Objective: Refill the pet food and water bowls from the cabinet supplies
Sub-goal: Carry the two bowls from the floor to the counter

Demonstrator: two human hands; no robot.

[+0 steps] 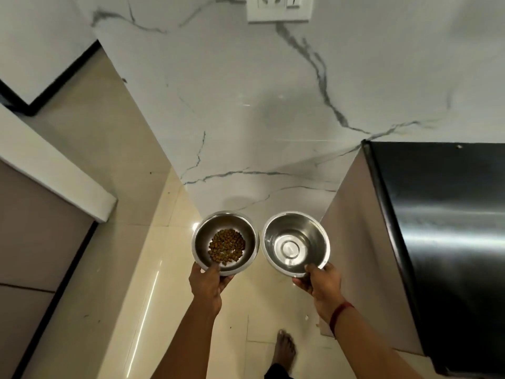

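Both bowls are up in front of me, one in each grip, held out over the glossy cream floor (169,283). My left grip (209,280) is clamped on the near rim of the food bowl (200,242), thumb hooked over the edge and into the inside, fingers curled under the base. In it, a small heap of brown kibble (226,246) sits in the middle of the bottom, bare steel all round it. My right grip (319,283) has the water bowl (311,233) the same way: thumb over the near rim, fingers wrapped below. That one shows only shiny steel and the round stamped bottom; with all the glare it may hold a little water, I can't tell. The two bowls ride side by side, rims just beside each other, food on the left, water on the right. There's a red thread (338,314) round my right wrist. Down below, my bare foot (285,348) is on the floor between my forearms. Ahead stands the white marble wall (246,105) with grey veins and a socket plate (278,8) high up; a dark steel appliance (442,228) is close on my right, a brown cabinet (32,228) on my left
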